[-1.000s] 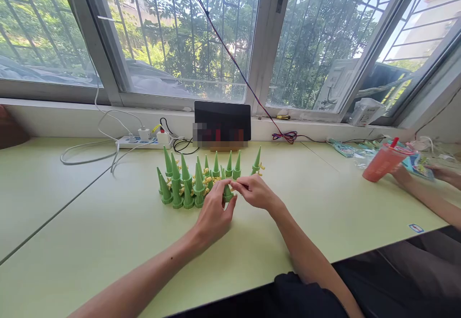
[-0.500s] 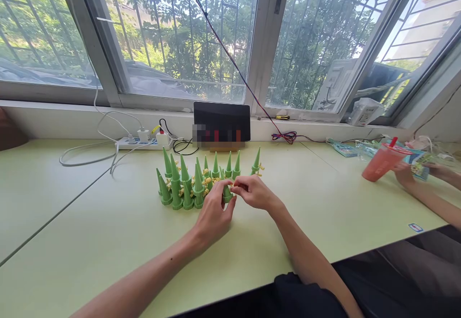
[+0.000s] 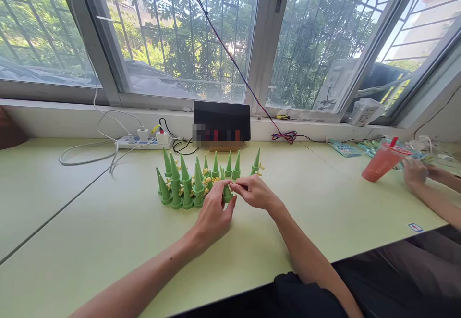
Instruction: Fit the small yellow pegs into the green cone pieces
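My left hand [image 3: 214,212] is closed round the foot of one green cone [image 3: 226,192], at the near right edge of the cone cluster [image 3: 182,186] on the table [image 3: 108,231]. My right hand [image 3: 255,192] pinches its upper side — anything between those fingertips is too small to tell.

Judgement: hold the left grip low and steady, work only with the right fingertips, keep knuckles off the neighbours.

Cone: green plastic, slim taper, flared foot, upright.

green cones [image 3: 180,183] ahead, bare table [image 3: 90,231] left
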